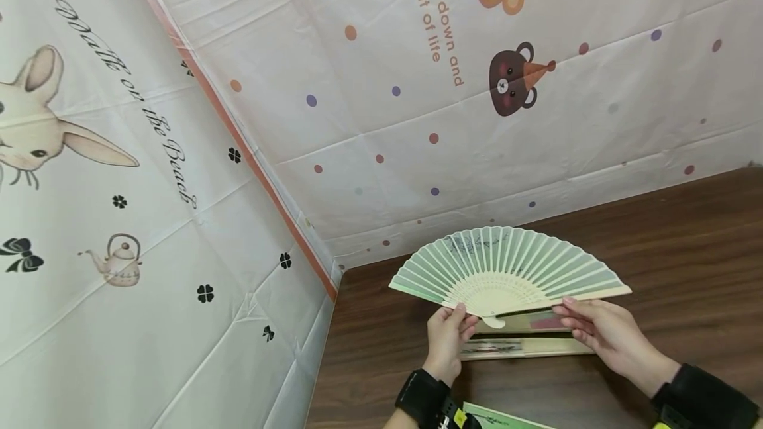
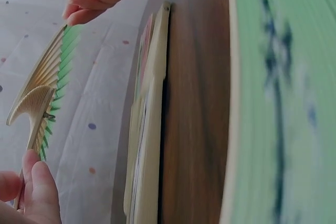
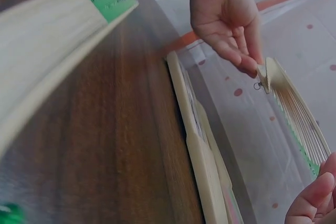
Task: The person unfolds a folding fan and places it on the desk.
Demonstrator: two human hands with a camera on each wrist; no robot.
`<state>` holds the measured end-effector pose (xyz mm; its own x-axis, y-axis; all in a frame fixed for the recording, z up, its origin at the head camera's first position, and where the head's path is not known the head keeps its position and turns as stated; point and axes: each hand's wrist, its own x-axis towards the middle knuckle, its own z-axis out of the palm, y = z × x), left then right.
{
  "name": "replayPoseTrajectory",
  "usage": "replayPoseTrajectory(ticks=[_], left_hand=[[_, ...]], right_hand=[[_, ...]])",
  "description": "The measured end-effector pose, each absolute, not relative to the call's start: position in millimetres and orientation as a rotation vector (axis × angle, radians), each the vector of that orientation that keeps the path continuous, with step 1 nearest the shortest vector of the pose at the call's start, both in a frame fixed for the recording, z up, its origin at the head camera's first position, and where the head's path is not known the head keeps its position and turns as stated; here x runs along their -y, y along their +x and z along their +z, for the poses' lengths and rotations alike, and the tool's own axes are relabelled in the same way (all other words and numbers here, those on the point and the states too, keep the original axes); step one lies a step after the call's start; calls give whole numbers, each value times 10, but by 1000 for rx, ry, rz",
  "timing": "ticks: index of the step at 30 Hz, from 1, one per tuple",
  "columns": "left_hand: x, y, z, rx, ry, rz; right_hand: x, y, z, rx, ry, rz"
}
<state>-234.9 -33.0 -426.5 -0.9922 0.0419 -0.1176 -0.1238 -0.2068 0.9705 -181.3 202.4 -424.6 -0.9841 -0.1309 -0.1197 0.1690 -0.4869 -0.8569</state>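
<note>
Spread fan (image 1: 503,277); folded fans (image 1: 551,347) below

**Brown surface (image 1: 685,250) is showing a streaked wood grain**

Two pale folded fans are lying close together on it, roughly parallel. The farther fan (image 1: 511,324) is showing a pinkish patch; the nearer fan (image 1: 536,348) is bearing a small printed design. A green folded fan (image 1: 501,418) is resting nearest the person, the head view's lower edge cutting it off.

pale green fan (image 1: 554,262) with cream ribs (image 1: 489,293) and dark blue print (image 1: 477,242), brown wood-grain bench (image 1: 685,237), white cloth (image 1: 507,171) with purple and reddish dots (image 1: 312,100), brown bear (image 1: 505,95)
</note>
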Motion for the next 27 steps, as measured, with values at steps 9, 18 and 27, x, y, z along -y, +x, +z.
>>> replayPoseTrajectory(ticks=[9,18,27], left_hand=[[463,-2457,-4284,-1990,-157,2294],[546,-2593,-4330,-2039,-211,2296],[590,-2705,-4377,-2085,-274,2281]], right_hand=[[-1884,-2006,-4174,-1634,132,-2498],[-1761,-2212,-4236,-1762,143,-2424],[-1662,-2404,-4258,-1781,229,-2406]])
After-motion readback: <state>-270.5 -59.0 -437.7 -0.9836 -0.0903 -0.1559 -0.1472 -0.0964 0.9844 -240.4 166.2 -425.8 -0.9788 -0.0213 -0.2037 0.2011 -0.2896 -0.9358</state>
